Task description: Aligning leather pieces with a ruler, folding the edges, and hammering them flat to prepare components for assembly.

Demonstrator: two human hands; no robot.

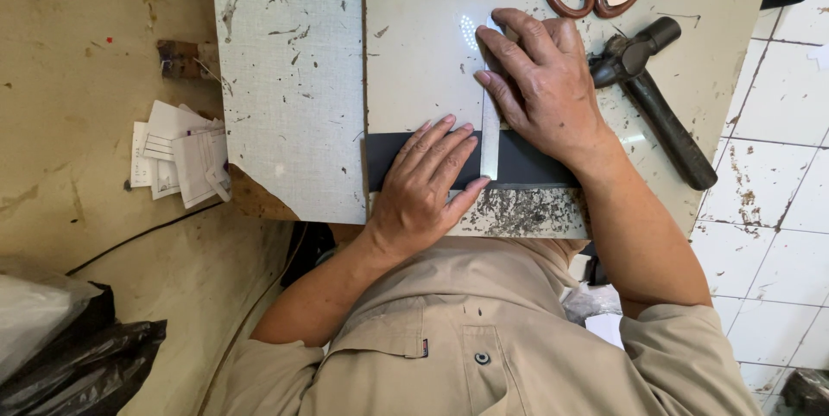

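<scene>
1. Pressing flat, the left hand (423, 183) has its fingers together on a dark rectangular rubber strip (527, 166) lying across a pale cutting slab (414, 53).
2. The right hand (540, 79) holds a narrow metal ruler (490, 144) down, fingers spread.
3. Judged step: measuring or marking; the next move needs a steady ruler.
4. A black hammer (656, 97) lies nearby.

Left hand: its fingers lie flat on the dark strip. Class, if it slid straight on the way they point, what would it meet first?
Most likely the pale narrow strip just beyond the fingertips of the left hand, with the right hand pressing it down right behind.
</scene>
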